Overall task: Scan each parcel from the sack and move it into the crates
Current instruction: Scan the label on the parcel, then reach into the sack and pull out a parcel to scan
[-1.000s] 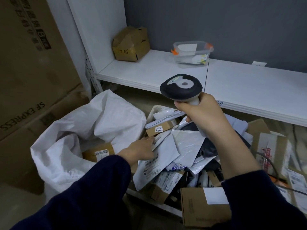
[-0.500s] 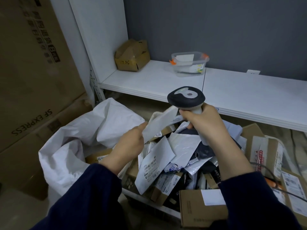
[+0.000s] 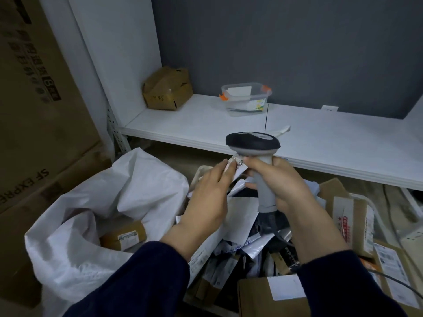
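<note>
The left hand (image 3: 209, 197) has lifted the white parcel (image 3: 238, 172), pinched with fingers nearly straight, to 9 o'clock of the scanner (image 3: 253, 144), which the right hand (image 3: 287, 186) grips firmly. Scanning seems in hand; next the barcode (image 3: 240, 165) must face the beam.

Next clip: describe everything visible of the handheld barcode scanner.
The barcode scanner is a pistol-style handheld, plastic by its look: dark oval head with a paler grey patch on top, light grey handle, darker base with a cable leaving it. It stands roughly upright above the heaped parcels. The right hand grips the handle, fingers curled round it. Just below the head's left side is the barcode label of a white mailer that the left hand pinches; whether they touch cannot be told.
</note>
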